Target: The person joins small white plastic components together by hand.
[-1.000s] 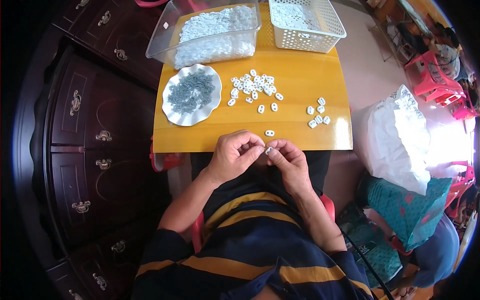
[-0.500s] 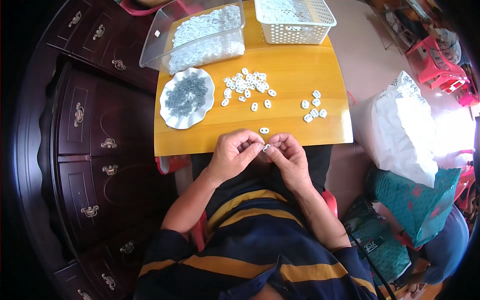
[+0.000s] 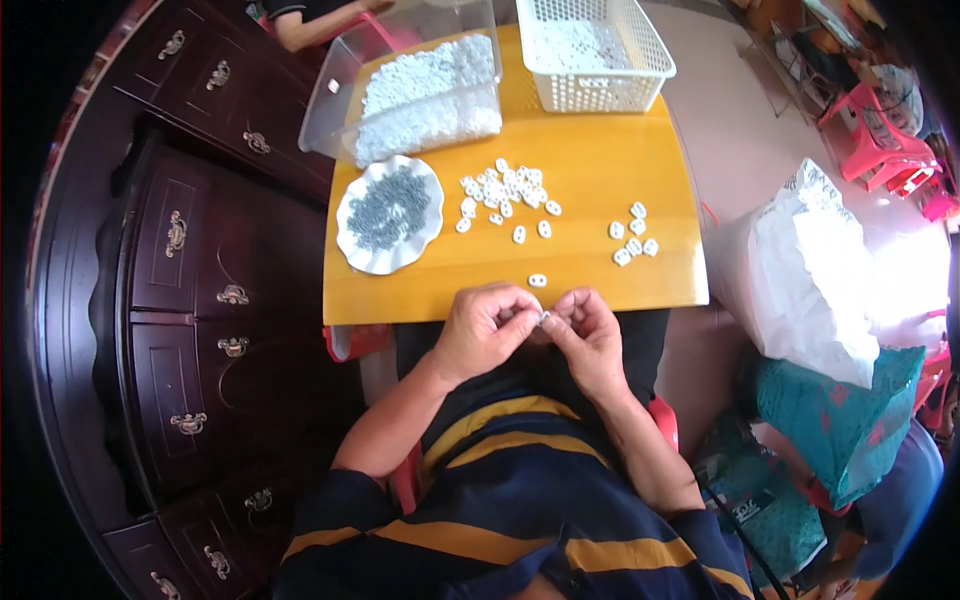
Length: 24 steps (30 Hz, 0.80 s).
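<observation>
Progress check: a small group of white pieces [image 3: 632, 235] sits on the right of the surface [image 3: 600, 170] — those look finished, my guess. The larger loose pile [image 3: 505, 190] in the middle and the dish of grey metal bits [image 3: 388, 210] look mostly untouched, so most is left. One stray piece [image 3: 537, 280] lies near the front edge. My left hand [image 3: 483, 330] and right hand [image 3: 588, 335] are pressed together, both fingertips pinching a tiny part [image 3: 545, 318] — just off the front edge, above my lap.
</observation>
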Tool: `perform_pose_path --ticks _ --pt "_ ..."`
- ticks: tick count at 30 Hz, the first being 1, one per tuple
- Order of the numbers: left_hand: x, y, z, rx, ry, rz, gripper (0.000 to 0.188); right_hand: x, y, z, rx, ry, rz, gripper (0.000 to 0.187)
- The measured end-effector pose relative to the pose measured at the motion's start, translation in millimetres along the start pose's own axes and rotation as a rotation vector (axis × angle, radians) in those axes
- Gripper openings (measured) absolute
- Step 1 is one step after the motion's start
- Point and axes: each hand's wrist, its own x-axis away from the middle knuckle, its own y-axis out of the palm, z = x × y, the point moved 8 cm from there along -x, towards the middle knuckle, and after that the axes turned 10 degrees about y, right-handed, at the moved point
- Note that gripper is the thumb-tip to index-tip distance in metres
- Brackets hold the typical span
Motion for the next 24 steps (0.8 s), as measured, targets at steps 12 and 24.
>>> perform_pose_path --ticks 12,24 --pt "-16.0 -14.6 -15.0 -0.064 0.001 0.062 0.012 2.1 -9.3 -15.4 -0.13 -0.02 0.032 0.014" --pt "-24.2 0.1 -11.7 -0.672 0.192 0.01 0.018 -0.2 -23.3 -30.0 -0.125 -0.088 0.098 0.011"
